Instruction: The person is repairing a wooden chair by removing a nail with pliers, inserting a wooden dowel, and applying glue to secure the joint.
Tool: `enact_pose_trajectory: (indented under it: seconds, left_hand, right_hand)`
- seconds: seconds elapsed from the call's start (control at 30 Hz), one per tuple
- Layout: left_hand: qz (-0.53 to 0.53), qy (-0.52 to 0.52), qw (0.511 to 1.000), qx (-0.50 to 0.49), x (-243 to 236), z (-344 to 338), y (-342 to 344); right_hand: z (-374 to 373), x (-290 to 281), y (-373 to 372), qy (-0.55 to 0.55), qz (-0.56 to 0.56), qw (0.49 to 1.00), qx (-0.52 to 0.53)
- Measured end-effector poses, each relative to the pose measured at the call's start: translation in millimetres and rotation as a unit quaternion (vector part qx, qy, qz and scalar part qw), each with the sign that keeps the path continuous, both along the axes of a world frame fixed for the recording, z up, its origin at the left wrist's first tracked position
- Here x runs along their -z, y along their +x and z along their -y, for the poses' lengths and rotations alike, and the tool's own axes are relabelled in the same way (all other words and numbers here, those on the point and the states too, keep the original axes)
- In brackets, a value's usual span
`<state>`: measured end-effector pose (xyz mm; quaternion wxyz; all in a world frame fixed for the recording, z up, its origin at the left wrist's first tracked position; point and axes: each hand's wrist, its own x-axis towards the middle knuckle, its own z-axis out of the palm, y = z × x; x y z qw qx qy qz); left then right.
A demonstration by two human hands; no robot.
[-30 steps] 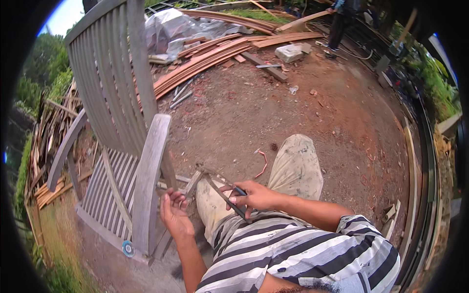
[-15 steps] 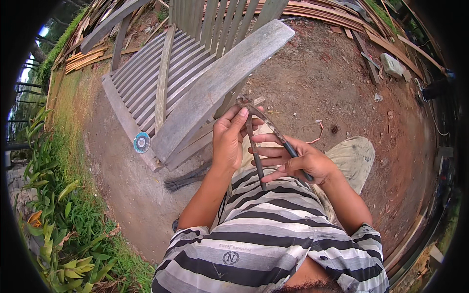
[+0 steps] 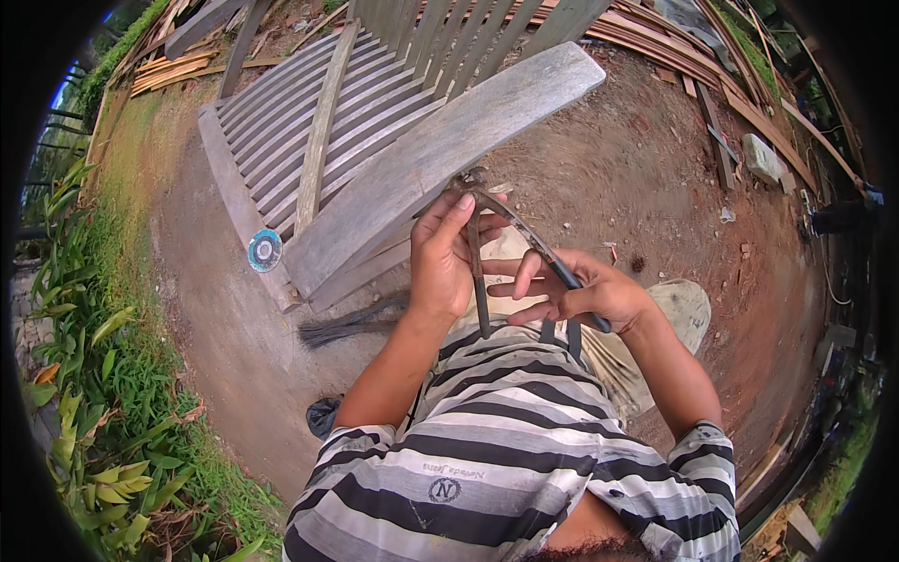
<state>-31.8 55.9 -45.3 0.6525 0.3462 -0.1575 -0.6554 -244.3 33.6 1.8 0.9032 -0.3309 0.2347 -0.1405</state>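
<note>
1. Tool: a pair of long-handled pincers, dark worn metal with a rounded head and black-sleeved grips. It is in front of the person's torso, head pointing away, its handles spread in an inverted V.
2. Left hand: closed on the pincers. Thumb and fingers pinch the metal just below the head, beside one handle.
3. Right hand: fingers spread and extended toward the opposite handle. The other grip lies across the hand near the thumb (how firmly it is held cannot be told).
4. Armrest: a broad, flat plank of weathered grey wood with a rounded far end, just beyond the pincers' head.
5. Seat: narrow parallel wooden slats, crossed by a loose-looking batten with a rougher, browner surface.
6. Disc: round and flat, blue at the rim, grey toward the hub, resting at the seat's front edge near the armrest.
7. Bundle of thin dark strands: on the bare, gritty soil beside the left forearm.
8. Surroundings: reddish-brown planks stacked at the upper right; a pale, rough-faced block near them.
</note>
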Motion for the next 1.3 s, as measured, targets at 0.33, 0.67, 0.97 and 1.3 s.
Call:
enact_pose_trajectory:
  seconds: [0.33,0.67,0.97,1.3]
  left_hand:
    - [-0.142,0.023,0.989,0.017,-15.5,-2.7,-23.9]
    - [-0.145,-0.016,0.989,0.034,-19.3,-3.2,-26.2]
    - [-0.148,0.030,0.987,0.050,-26.4,10.0,-28.3]
    - [-0.105,-0.035,0.993,0.049,-11.5,14.0,-33.5]
  right_hand:
    - [6.1,-5.4,-2.8,-0.043,-0.079,0.996,-0.005]
    - [7.8,-15.7,-5.0,-0.034,-0.111,0.993,-0.015]
    - [-1.1,15.5,-9.3,0.166,0.003,0.985,-0.043]
    - [-1.2,-7.9,-6.9,-0.109,-0.219,0.968,-0.050]
